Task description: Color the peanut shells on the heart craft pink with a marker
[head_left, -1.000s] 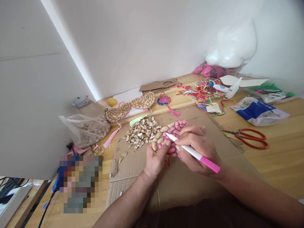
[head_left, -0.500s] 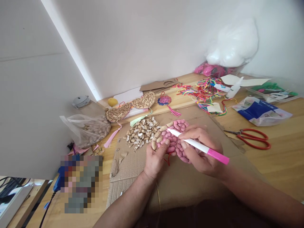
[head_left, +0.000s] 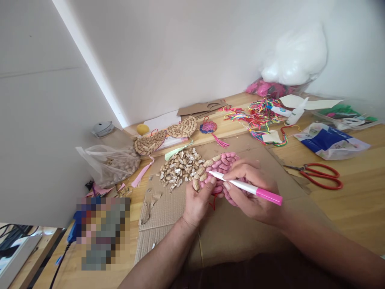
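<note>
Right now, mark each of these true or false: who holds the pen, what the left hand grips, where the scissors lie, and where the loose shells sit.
1. The right hand holds a pink-capped marker. True.
2. The left hand grips the scissors. False: it holds the peanut-shell disc, partly coloured pink.
3. The scissors lie on the table, right of the hands. True.
4. The loose shell pile sits inside the plastic bag. False: it lies on cardboard beside the bag.
</note>
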Motion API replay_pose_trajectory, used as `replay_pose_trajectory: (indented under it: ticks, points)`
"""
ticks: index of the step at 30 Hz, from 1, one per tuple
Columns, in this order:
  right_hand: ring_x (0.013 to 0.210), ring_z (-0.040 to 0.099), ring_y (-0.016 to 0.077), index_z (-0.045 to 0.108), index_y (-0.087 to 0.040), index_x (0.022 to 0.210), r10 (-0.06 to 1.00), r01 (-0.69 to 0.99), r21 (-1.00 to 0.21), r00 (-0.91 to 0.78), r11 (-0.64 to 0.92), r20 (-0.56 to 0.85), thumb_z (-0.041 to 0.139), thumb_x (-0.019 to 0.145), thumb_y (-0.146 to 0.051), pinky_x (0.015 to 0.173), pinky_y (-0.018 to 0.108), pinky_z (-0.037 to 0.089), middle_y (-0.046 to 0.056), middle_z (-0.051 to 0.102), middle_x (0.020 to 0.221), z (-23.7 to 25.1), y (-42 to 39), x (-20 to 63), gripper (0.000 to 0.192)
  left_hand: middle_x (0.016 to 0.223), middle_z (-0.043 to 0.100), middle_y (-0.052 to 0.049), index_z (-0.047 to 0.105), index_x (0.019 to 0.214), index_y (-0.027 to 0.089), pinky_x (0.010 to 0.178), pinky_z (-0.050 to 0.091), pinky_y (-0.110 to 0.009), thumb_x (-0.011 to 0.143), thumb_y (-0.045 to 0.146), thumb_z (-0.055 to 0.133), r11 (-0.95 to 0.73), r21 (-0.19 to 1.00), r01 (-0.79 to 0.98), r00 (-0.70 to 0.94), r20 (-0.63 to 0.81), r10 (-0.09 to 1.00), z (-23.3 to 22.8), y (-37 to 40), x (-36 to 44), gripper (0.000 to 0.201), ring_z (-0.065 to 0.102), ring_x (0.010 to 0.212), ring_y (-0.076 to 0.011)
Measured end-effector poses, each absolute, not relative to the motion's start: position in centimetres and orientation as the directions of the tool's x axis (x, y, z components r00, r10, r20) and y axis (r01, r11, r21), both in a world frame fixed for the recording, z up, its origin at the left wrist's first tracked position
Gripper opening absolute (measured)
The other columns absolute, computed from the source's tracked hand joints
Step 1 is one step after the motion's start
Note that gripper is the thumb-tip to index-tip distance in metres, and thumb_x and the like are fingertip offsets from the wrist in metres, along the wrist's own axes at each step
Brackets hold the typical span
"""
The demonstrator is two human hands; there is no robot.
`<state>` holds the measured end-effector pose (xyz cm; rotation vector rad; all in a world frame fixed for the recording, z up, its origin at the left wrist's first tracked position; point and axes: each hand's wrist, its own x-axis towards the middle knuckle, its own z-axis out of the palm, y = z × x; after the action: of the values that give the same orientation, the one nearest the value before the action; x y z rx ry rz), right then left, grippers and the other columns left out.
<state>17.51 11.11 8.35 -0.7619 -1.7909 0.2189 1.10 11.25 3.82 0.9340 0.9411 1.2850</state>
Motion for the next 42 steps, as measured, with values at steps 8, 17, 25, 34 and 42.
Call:
replay_pose_trajectory:
  ticks: [8, 17, 25, 34, 42]
  points:
    - [0.090, 0.068, 0.0224, 0.064, -0.024, 0.096, 0.572, 0.434, -0.444, -0.225, 0.784, 0.789, 0.063, 0.093, -0.018, 0.086, 0.042, 0.050, 0.002, 0.073, 0.083, 8.04, 11.25, 17.64, 0.007, 0.074, 0.073, -0.004, 0.076, 0.084, 0.014, 0.063, 0.062, -0.028, 0.082, 0.041, 0.082, 0.031, 0.937, -0.347, 0.060, -0.011, 0.998, 3.61, 11.14, 1.21, 0.029, 0.070, 0.064, -0.0158]
    - [0.090, 0.065, 0.0219, 0.062, -0.024, 0.097, 0.535, 0.460, -0.412, -0.174, 0.786, 0.827, 0.062, 0.092, -0.013, 0.087, 0.042, 0.049, 0.003, 0.069, 0.084, 8.20, 11.27, 17.87, 0.012, 0.072, 0.073, -0.006, 0.076, 0.084, 0.011, 0.060, 0.062, -0.029, 0.079, 0.046, 0.083, 0.056, 0.944, -0.326, 0.059, -0.039, 0.997, 3.64, 11.15, 1.29, 0.037, 0.070, 0.061, -0.0167]
    - [0.091, 0.067, 0.0231, 0.061, -0.024, 0.098, 0.514, 0.486, -0.358, -0.234, 0.797, 0.825, 0.063, 0.092, -0.015, 0.087, 0.043, 0.048, 0.002, 0.072, 0.085, 8.06, 11.34, 17.82, 0.011, 0.072, 0.072, -0.005, 0.075, 0.081, 0.012, 0.060, 0.061, -0.029, 0.076, 0.046, 0.085, 0.046, 0.945, -0.325, 0.063, -0.027, 0.998, 4.10, 11.17, 1.45, 0.036, 0.069, 0.060, -0.0165]
    - [0.090, 0.066, 0.0226, 0.061, -0.024, 0.096, 0.537, 0.474, -0.385, -0.238, 0.792, 0.810, 0.063, 0.092, -0.014, 0.090, 0.043, 0.048, 0.002, 0.072, 0.084, 8.08, 11.31, 17.82, 0.010, 0.069, 0.070, -0.004, 0.071, 0.078, 0.012, 0.060, 0.061, -0.030, 0.075, 0.050, 0.085, 0.031, 0.954, -0.299, 0.082, -0.007, 0.997, 4.23, 11.17, 1.41, 0.040, 0.067, 0.060, -0.0167]
    - [0.091, 0.068, 0.0227, 0.063, -0.026, 0.096, 0.538, 0.482, -0.401, -0.183, 0.779, 0.823, 0.063, 0.093, -0.018, 0.090, 0.042, 0.051, 0.002, 0.072, 0.085, 8.52, 11.26, 17.89, 0.008, 0.067, 0.069, -0.005, 0.073, 0.077, 0.012, 0.059, 0.061, -0.030, 0.078, 0.049, 0.083, 0.019, 0.963, -0.271, 0.061, -0.002, 0.998, 3.83, 11.25, 1.20, 0.039, 0.067, 0.059, -0.0163]
